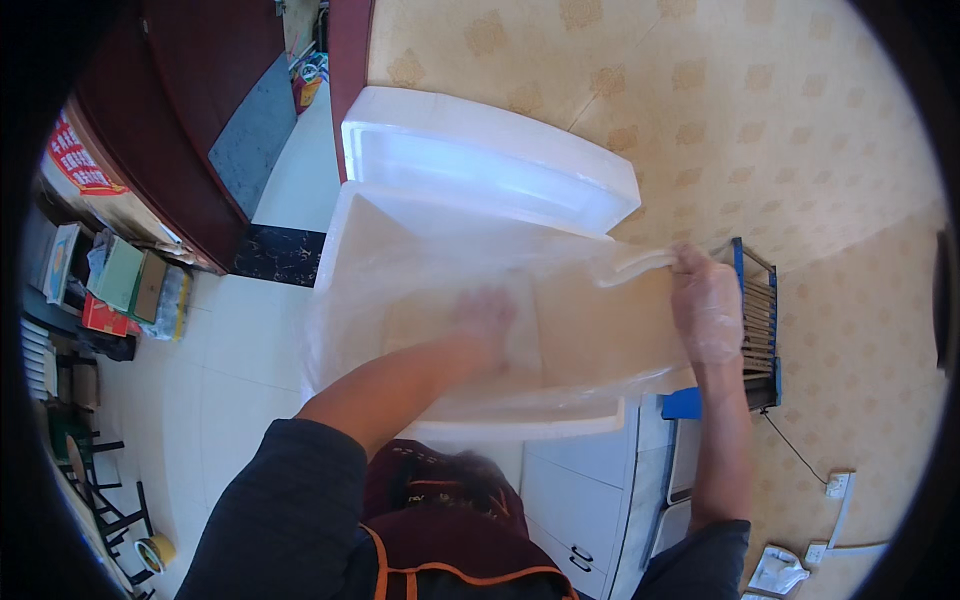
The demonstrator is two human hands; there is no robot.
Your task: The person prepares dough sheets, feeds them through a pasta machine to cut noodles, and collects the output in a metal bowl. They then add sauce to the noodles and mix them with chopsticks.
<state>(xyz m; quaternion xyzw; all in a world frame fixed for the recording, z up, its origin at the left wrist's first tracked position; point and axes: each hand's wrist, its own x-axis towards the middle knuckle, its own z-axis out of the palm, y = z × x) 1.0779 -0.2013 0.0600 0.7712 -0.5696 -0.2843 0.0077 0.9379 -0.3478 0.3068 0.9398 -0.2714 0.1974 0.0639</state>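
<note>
A large white foam box (331,255) stands before me, lined with a translucent plastic bag (450,262). My left hand (487,307) reaches down into it and shows blurred through the plastic; whether it holds anything cannot be told. My right hand (705,307), in a thin clear glove, grips the gathered edge of the plastic at the right and holds it up. A flat tan, sheet-like surface (607,330) shows through the plastic, its material unclear. The box's white foam lid (487,161) stands on its side behind the box, against the wall.
A blue-framed rack (759,322) is beyond my right hand, with white drawers (574,502) below the box. Boxes (124,281) and a dark stool (120,517) are at the left. A dark red door (202,82) stands open at the upper left.
</note>
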